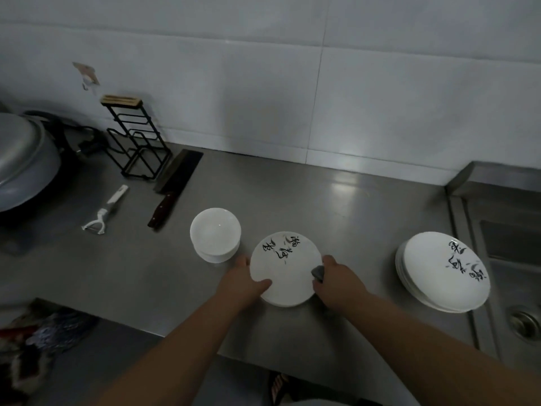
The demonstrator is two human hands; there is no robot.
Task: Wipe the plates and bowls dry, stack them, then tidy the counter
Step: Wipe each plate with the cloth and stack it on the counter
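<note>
A white plate (285, 268) with black brush writing is in the middle of the steel counter. My left hand (243, 281) grips its left rim, thumb lying on the plate's face. My right hand (336, 278) holds a small grey cloth (318, 271) against the plate's right edge. To the left stands a stack of white bowls (215, 234). A stack of matching written plates (442, 272) lies to the right, beside the sink.
A cleaver (175, 187) and a white peeler (105, 210) lie on the counter (351, 200) at the back left, near a black wire rack (136, 142). A big metal pot lid (20, 159) is far left. The sink (515, 276) is at the right edge.
</note>
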